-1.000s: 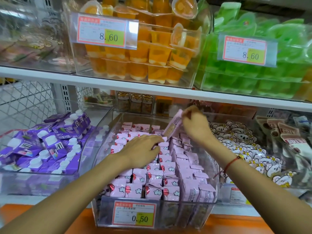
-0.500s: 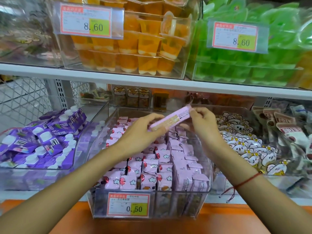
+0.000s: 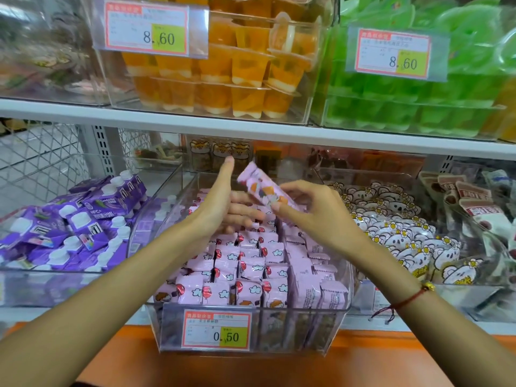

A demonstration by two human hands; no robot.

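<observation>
Clear bin [image 3: 273,331] of small pink sweets on the lower shelf, directly below both sets of fingers. The rows of packets [image 3: 245,275] fill it from front wall to back. Most stand face-forward in neat files, while the column under the right fingers stands edge-on. Judged from this, the tidying of the bin is well advanced, with one packet out of the rows and yet to be set back.

Left hand [image 3: 220,202]: open and holding nothing. Its fingers [image 3: 245,203] are straight and reach rightward beneath the packet, and the thumb stands upright. Whether they touch the packet cannot be told.

Right hand [image 3: 321,213]: the thumb and curled fingers [image 3: 279,208] pinch the near end of the pink packet [image 3: 262,188].

The pink packet is held in the air above the rows, between the two hands and just left of the right fingertips. Its long axis runs diagonally: the gripped end is low and to the right, and the free end points up, away and to the left, towards the left thumb. The printed face is turned up towards the camera.

Remaining, by estimate: bring the packet level with its neighbours, lower it below the fingers into a gap in a row, and release it.

Price tag [image 3: 216,329], marked 0.50, is on the front wall of the bin.
</observation>
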